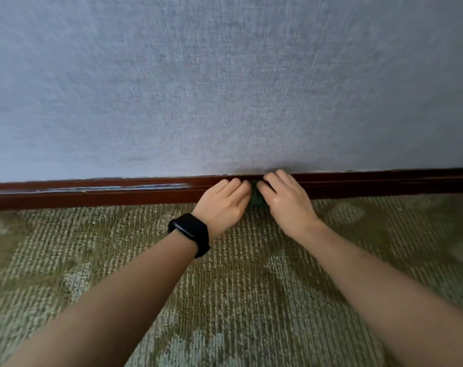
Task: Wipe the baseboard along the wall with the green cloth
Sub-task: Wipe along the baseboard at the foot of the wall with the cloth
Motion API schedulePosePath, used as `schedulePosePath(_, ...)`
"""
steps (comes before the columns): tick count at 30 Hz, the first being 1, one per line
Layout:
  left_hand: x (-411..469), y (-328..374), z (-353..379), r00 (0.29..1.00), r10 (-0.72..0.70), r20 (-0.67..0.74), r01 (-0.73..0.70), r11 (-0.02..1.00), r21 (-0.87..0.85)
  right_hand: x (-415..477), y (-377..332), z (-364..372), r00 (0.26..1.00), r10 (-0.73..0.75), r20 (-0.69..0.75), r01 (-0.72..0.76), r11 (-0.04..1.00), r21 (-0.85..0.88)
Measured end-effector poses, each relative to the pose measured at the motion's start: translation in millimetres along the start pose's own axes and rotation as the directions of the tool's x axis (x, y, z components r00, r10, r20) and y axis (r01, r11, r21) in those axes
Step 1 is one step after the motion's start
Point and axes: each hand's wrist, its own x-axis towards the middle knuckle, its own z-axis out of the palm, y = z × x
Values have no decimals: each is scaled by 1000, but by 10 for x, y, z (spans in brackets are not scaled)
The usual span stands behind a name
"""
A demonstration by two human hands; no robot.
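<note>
1. The green cloth [256, 198] is bunched small between the two hands. The left hand [222, 203] and the right hand [286, 202] both curl their fingers on it, and only a small part shows between them.
2. Directly behind the grip is the dark brown baseboard [92, 193]. The cloth touches its front, probably so that both hands can press while sliding along it.
3. Above the grip is the grey textured wall [225, 88], and under it the green patterned carpet [238, 287].
4. The black smartwatch [190, 233] on the left wrist has a dark screen. I can read no brand or writing anywhere.
</note>
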Motion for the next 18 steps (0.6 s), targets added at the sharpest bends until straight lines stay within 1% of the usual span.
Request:
schedulePosePath(3, -180, -148, -61, 999, -14, 50, 13, 1000, 4, 106, -184, 33, 1000, 2, -5, -2, 1000, 23)
schedulePosePath(5, -365, -282, -96, 997, -38, 64, 37, 999, 12, 194, -337, 86, 1000, -3, -1, 3, 998, 68)
schedulePosePath(9, -627, -479, -135, 998, -35, 45, 33, 998, 47, 341, -549, 166, 996, -90, -2, 90, 993, 77)
schedulePosePath(12, -592, -435, -89, 999, -46, 15, 46, 998, 41, 312, -504, 134, 995, -102, 11, 101, 994, 37)
schedulePosePath(14, -538, -362, -47, 999, -49, -1, 49, 998, 34, 263, -445, 106, 997, -81, 21, 81, 997, -7)
schedulePosePath(18, -564, -316, -6, 999, -53, -10, 53, 999, 4, 251, -490, 82, 999, 17, 41, -16, 1000, -21)
